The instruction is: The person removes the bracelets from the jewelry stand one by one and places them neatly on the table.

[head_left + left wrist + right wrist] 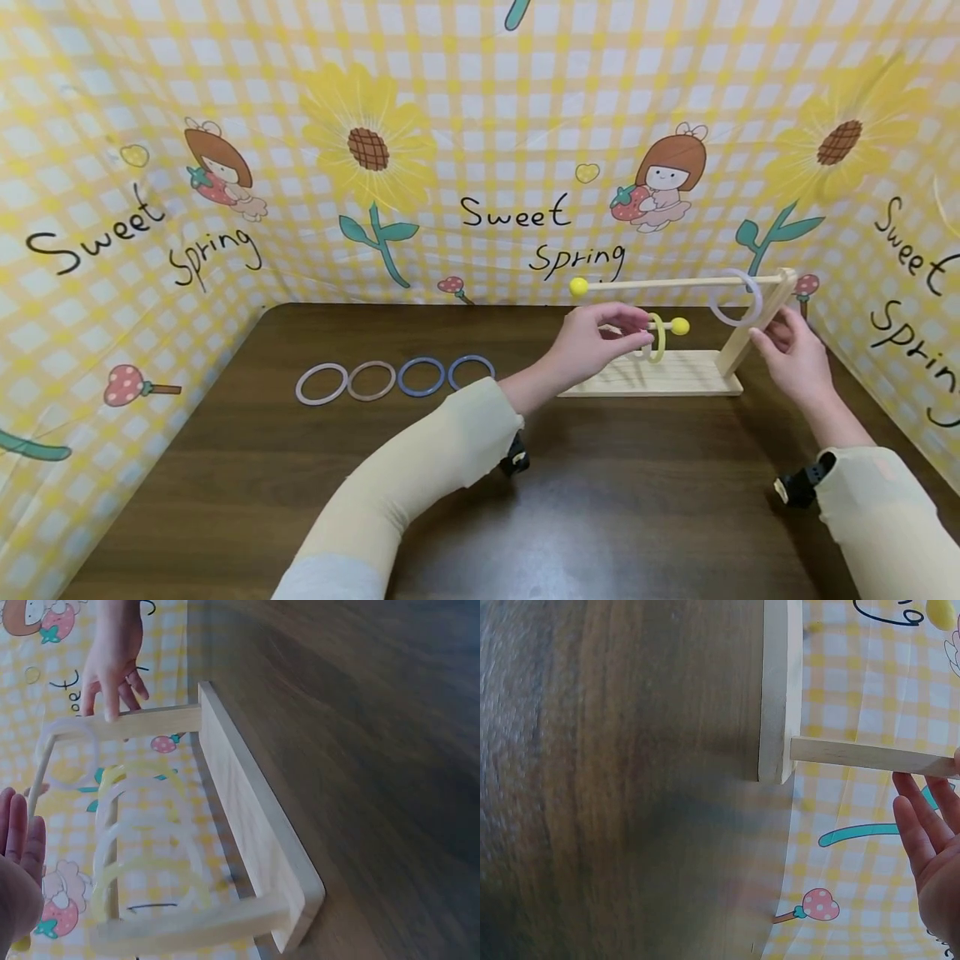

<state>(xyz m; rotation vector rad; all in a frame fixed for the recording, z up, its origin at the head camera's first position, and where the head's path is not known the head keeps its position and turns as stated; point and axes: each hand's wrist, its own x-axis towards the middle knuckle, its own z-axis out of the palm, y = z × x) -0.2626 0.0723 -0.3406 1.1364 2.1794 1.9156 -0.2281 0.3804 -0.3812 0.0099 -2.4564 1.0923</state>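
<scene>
Where the dark wood-grain table point(300, 500) meets the checked yellow cloth backdrop point(480, 100), a pale wooden stand point(660, 375) is set: a flat rectangular base, a slanted post point(750, 329) at its right end, and two thin round rods reaching left, each tipped with a yellow ball.

Upper rod point(660, 284): carries one pale lilac ring point(737, 298), thin, glossy and hanging near the post.

Lower rod: carries a yellow ring point(657, 337), thin and translucent, hanging just inside the ball tip.

Left hand point(600, 343): fingers bent together at the lower rod, fingertips right beside the yellow ring; whether they pinch the ring or the rod cannot be told, and the left wrist view is too blurred to settle it.

Right hand point(795, 354): fingers straight and relaxed, resting against the slanted post, nothing held. The right wrist view shows the open palm point(930, 847) just beside the square-edged post point(870, 756).

Loose rings on the table, one touching row, well apart to the stand's left: beige ring point(322, 384), tan ring point(371, 380), blue ring point(421, 376), second blue ring point(472, 371). All flat, smooth, circular.

Both forearms wear cream sleeves point(420, 467).
</scene>
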